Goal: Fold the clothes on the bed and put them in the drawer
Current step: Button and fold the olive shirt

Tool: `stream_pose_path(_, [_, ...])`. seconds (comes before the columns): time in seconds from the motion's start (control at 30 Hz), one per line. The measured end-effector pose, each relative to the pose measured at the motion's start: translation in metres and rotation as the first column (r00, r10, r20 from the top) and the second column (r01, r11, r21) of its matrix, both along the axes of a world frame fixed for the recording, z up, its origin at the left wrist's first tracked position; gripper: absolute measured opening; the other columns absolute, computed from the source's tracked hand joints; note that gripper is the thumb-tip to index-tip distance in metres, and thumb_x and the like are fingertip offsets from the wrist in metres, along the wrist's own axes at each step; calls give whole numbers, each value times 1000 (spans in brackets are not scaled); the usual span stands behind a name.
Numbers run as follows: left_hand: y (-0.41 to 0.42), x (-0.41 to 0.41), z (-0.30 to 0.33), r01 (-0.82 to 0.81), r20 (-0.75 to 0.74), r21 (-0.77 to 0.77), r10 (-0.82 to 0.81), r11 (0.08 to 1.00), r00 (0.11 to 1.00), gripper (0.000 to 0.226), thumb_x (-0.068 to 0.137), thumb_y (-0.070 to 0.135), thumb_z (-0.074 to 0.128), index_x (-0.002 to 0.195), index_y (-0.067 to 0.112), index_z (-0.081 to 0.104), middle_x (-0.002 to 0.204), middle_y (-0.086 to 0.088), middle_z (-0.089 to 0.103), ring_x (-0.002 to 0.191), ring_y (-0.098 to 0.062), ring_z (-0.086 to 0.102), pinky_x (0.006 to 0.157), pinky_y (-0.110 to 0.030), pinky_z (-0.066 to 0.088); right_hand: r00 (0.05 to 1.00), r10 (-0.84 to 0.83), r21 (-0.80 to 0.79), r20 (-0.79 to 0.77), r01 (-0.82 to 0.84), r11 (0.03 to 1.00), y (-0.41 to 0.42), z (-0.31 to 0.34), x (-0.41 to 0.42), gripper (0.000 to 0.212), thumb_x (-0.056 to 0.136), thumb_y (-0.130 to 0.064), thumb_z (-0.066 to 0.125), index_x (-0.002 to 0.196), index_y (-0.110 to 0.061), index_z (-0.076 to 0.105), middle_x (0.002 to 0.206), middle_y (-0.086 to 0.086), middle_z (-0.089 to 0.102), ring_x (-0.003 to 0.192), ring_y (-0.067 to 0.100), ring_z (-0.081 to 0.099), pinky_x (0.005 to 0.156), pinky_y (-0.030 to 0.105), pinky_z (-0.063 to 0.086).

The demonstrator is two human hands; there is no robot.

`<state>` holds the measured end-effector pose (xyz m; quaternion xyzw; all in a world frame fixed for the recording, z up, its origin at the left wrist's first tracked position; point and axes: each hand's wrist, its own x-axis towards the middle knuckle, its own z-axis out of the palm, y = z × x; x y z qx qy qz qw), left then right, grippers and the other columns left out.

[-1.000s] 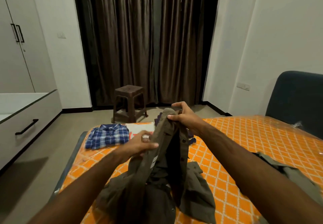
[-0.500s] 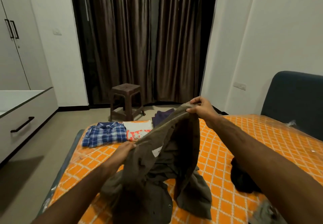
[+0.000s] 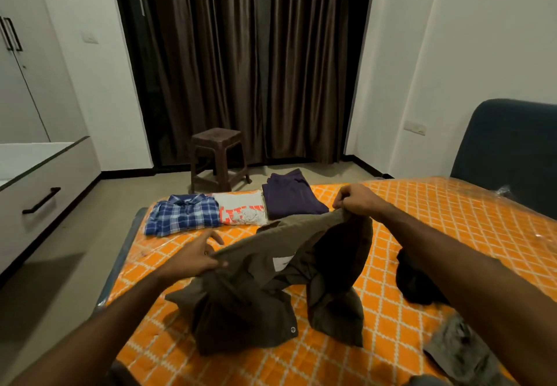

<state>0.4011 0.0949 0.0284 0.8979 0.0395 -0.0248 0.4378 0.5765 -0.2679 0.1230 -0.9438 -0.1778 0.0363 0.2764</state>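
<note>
Shirt point(image 3: 265, 289) stretched crosswise between left hand point(image 3: 193, 257) and right hand point(image 3: 357, 200).

Olive-brown shirt point(image 3: 265, 283) w/ small white label. Bed point(image 3: 452, 226): orange w/ white diamond lattice. Folded row at far edge: blue & white plaid shirt point(image 3: 184, 214), white tee point(image 3: 241, 211) w/ orange-red print, dark purple garment point(image 3: 289, 198). Black garment point(image 3: 416, 283) at right; grey-green one point(image 3: 461, 349) nr corner. Curtains point(image 3: 247, 60) dark brown, stool point(image 3: 220, 159) brown, drawer point(image 3: 42, 186) light grey w/ black handle.

Olive-brown shirt point(image 3: 265, 289) — unfolded, top edge lifted, hem crumpled on orange bed point(image 3: 452, 220) — beside three folded garments.
</note>
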Motion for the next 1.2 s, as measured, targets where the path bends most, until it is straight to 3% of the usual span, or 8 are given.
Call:
stream_pose_path(0.13, [24,11,6,-16,283,254,-58,967,957,34,89,19,75,107,32,49,92,0,59,75,-15,61,63,-38,54,970,193,36,-147,-189,981,-17,-7,-10,47,79,-64,75,88,-18,78,96,3,72,95,19,66,82,36,52])
stream_pose_path(0.3, [30,20,22,43,329,436,-204,899,922,35,81,47,76,102,43,48,101,8,47,91,-5,49,75,-31,45,939,339,-484,55,-272,832,-24,4,-13,31,90,-46,70,107,-20,73,103,-1,46,109,19,37,89,33,37])
stream_pose_path(0.5, [16,23,16,50,27,735,-102,676,994,67,61,92,56,101,38,59,110,7,38,96,-11,48,78,-36,52,946,298,-243,127,-261,934,-18,3,-12,23,96,-35,66,94,-13,74,108,8,52,107,21,44,90,38,43])
stream_pose_path(0.57, [13,23,2,28,25,573,-51,819,998,49,71,68,75,90,24,65,110,3,46,97,-17,52,80,-36,52,948,288,-169,133,-265,949,-15,4,-14,24,97,-32,65,87,-12,74,101,12,56,101,21,47,85,40,44])
stream_pose_path(0.67, [5,17,-21,-204,-57,-52,201,978,978,24,83,21,80,92,6,63,95,-12,66,82,-23,66,72,-37,55,970,219,-70,105,-212,975,-16,8,-10,26,96,-27,66,77,-11,72,81,12,63,82,24,56,68,38,42])
stream_pose_path(0.8, [-19,12,-27,-421,-140,-710,472,565,870,38,90,3,69,120,11,46,108,-17,68,82,-23,70,72,-42,57,1000,3,40,-31,-1,999,-19,7,-4,22,96,-31,66,90,-13,75,87,3,69,87,19,63,68,29,45])
stream_pose_path(0.9, [-33,19,-15,-427,-100,-773,573,470,813,37,98,11,61,124,23,37,107,-8,63,93,-23,68,76,-45,56,985,-98,129,-141,117,985,-20,3,0,29,96,-31,66,97,-3,75,98,12,72,94,25,66,83,38,51])
stream_pose_path(1.2, [-38,35,-3,-421,149,-650,649,633,746,19,108,20,41,101,12,57,96,-3,60,91,-22,59,68,-29,49,976,-88,117,-199,113,987,-10,-9,-5,31,96,-35,65,93,-5,75,93,12,71,90,27,67,83,39,53])
